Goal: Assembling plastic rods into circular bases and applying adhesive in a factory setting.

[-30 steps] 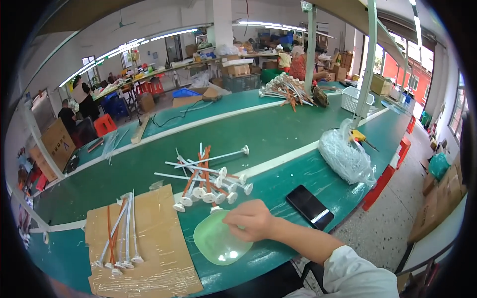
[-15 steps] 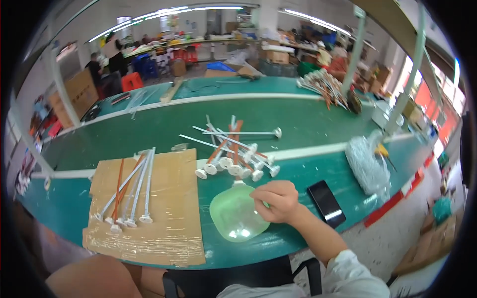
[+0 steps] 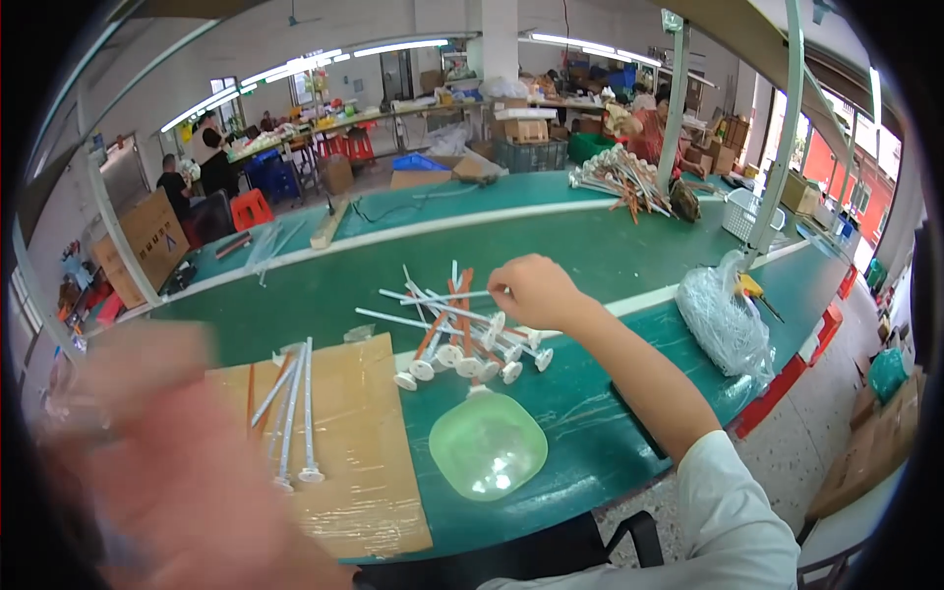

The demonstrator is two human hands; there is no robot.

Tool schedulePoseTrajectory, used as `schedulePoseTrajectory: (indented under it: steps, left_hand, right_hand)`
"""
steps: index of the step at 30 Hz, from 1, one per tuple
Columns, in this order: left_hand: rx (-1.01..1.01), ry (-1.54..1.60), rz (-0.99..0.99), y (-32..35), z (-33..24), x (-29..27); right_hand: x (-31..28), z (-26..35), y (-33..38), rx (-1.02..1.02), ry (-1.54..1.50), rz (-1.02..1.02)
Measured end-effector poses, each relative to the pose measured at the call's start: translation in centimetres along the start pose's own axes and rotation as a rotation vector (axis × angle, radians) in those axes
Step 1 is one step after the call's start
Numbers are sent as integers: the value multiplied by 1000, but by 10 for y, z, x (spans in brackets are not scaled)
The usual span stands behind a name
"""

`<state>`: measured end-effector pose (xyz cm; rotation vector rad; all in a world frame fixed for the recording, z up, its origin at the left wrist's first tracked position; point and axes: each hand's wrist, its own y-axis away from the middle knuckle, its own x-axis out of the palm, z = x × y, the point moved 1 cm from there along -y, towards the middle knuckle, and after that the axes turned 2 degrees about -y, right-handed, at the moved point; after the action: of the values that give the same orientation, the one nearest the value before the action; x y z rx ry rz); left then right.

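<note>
My right hand [image 3: 536,293] reaches over the pile, its fingers closed on the end of a thin white stick [image 3: 447,297]. Its round end is hidden by the hand. Below lie several white and orange-brown sticks with round white ends [image 3: 470,366], crossing one another. A translucent green, bowl-like dish [image 3: 489,447] sits nearer me. My left hand [image 3: 147,369] is raised at the left, smeared by motion; its fingers cannot be made out. Behind it, more sticks [image 3: 292,413] lie on a flat cardboard sheet [image 3: 369,452], partly covered by the left arm.
A clear plastic bag [image 3: 723,320] of pale contents lies at the right, beside a yellow-handled tool [image 3: 750,285]. My right forearm covers most of a dark phone [image 3: 637,418]. A larger stick bundle [image 3: 629,182] lies on the far bench, by a metal post [image 3: 675,108]. People work farther back.
My right hand has moved from the green dish up to the pile and closed on a stick. My left hand has come into view, blurred. The view has shifted slightly.
</note>
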<state>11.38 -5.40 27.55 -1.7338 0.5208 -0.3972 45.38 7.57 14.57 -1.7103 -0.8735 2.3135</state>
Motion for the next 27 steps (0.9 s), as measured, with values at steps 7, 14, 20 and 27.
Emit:
schedulePoseTrajectory:
  steps: [7,14,20,27]
  left_hand:
    - [-706,-803,-225,203,202,-27]
    - [-541,-863,-50,215,218,-36]
    - [-365,-941,96,195,204,-25]
    - [-197,-609,459,167,160,53]
  right_hand:
    - [89,-87,-12,293,292,255]
    - [103,-115,-19,353,588,525]
    - [27,-71,-7,340,278,31]
    - [8,58,84,382,-1054,61]
